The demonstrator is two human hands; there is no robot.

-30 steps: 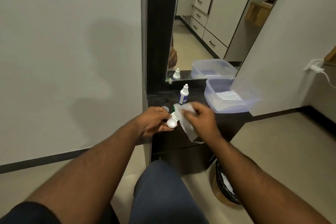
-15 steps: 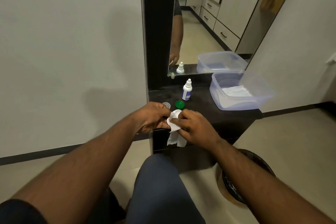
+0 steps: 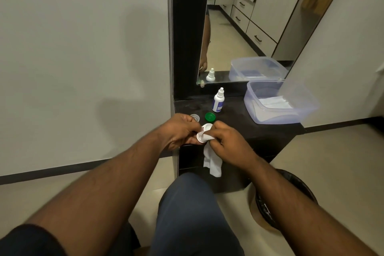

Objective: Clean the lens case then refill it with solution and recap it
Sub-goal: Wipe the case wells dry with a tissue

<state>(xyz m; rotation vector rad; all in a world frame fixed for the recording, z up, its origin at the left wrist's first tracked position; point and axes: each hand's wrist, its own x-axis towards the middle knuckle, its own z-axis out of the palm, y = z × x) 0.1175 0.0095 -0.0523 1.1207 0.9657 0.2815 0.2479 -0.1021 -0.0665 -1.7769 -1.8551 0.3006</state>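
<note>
My left hand (image 3: 179,131) grips the white lens case (image 3: 206,128) above the front edge of the black dresser top (image 3: 239,122). My right hand (image 3: 226,141) pinches a white tissue (image 3: 212,162) and pushes it into the nearer well of the case; the rest of the tissue hangs down below my fingers. A green cap (image 3: 210,117) and a clear cap (image 3: 195,117) lie on the dresser just behind my hands. The small white solution bottle (image 3: 218,101) stands upright behind the caps, capped.
A clear plastic box (image 3: 278,104) holding white tissues sits at the right of the dresser top. A mirror (image 3: 249,27) rises behind it. A black-lined waste bin (image 3: 284,197) stands on the floor at the right. My knee (image 3: 191,203) is below the hands.
The tissue went from draped over the case to pushed into one well, its tail now hanging lower. The view shifted, so the green cap shows behind my hands.
</note>
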